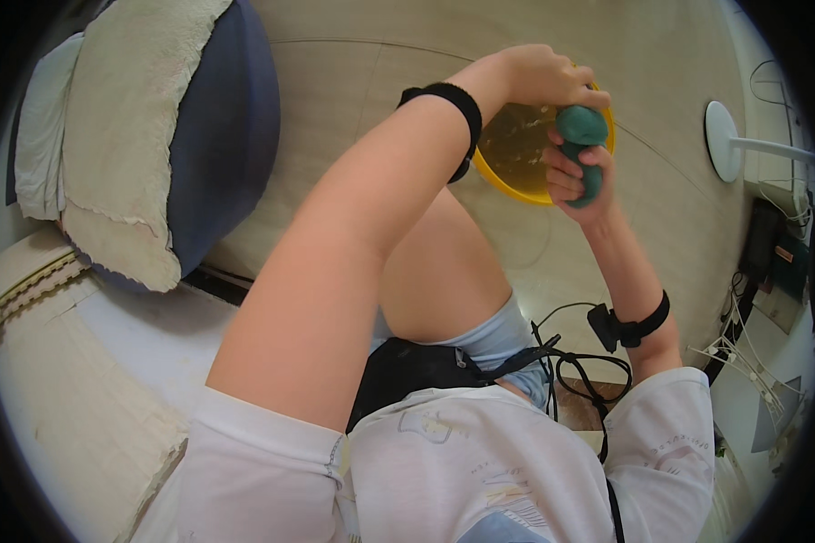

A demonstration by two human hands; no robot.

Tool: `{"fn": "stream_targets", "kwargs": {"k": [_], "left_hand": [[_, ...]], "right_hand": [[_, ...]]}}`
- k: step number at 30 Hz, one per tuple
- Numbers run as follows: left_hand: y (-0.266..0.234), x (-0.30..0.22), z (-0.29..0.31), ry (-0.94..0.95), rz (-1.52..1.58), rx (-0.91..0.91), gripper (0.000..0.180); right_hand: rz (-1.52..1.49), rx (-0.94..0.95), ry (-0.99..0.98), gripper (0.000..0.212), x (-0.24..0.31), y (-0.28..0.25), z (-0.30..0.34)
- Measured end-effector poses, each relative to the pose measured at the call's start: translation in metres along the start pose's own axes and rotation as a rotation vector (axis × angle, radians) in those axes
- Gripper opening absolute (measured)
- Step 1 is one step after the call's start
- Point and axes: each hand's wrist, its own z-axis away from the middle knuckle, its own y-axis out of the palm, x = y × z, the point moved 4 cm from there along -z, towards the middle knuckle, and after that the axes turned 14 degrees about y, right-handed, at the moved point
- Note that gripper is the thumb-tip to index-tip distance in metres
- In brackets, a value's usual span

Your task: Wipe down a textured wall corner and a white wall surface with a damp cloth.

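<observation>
Here, your right hand [568, 188] is wrapping its fingers snugly around the narrow near end of a teal lump [581, 127]; its long axis is running away from you toward your left hand [547, 76], whose fingers are curling at the bulging far end, grip unclear. A yellow bucket [507, 185] is sitting beneath the fingers.

Faint lettering [498, 472] runs across the chest and right sleeve [663, 443] of the person's white T-shirt [534, 448], too blurred to read.

Floor [666, 217]: pale beige tiles, thin dark joints
Padded furniture [231, 136]: dark blue, cream cover [122, 118] on top, upper left
Stand [724, 142]: white, round base, right
</observation>
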Motion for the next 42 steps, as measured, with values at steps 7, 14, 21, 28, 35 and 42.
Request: {"fn": "stream_targets", "kwargs": {"k": [7,14,21,28,35,42], "left_hand": [[0.003,0.004,-0.015,-0.017,0.043,-0.040,0.028],[0.010,0.007,-0.004,-0.115,0.081,-0.073,0.028],[-0.019,0.015,-0.018,-0.223,0.045,-0.081,0.024],[-0.055,0.009,-0.024,-0.135,-0.273,0.011,0.022],[-0.060,-0.001,0.009,-0.291,-0.305,-0.004,0.021],[-0.073,-0.005,0.033,-0.479,-0.286,-0.004,0.022]], "right_hand": [[-0.049,0.249,-0.043,0.032,0.002,0.007,0.004],[-0.143,0.277,-0.042,0.030,0.000,0.008,-0.008],[0.119,0.061,-0.081,0.030,0.019,0.021,0.006],[0.491,-0.368,-0.168,0.048,0.023,0.057,0.000],[0.643,-0.517,-0.148,0.034,0.032,0.024,-0.012],[0.850,-0.695,-0.242,0.021,0.045,0.043,-0.024]]}}
